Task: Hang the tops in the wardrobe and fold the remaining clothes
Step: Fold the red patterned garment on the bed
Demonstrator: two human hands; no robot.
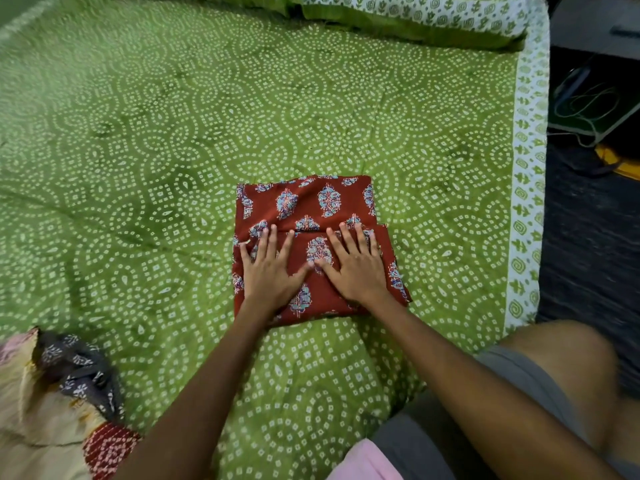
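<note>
left hand [268,271] flat | right hand [356,268] flat | both press folded red garment [311,202] | green bedspread [138,150]

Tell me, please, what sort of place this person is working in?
Most likely a bedroom at home: a green bedsheet with white dotted print covers a bed, a matching green printed pillow lies at its head, and a folded rust-red floral-print garment rests on it.

Soft, even light covers the bedspread [173,150] with faint shadows; corners darken, edges bend and blur, and the centre stays sharp.
</note>
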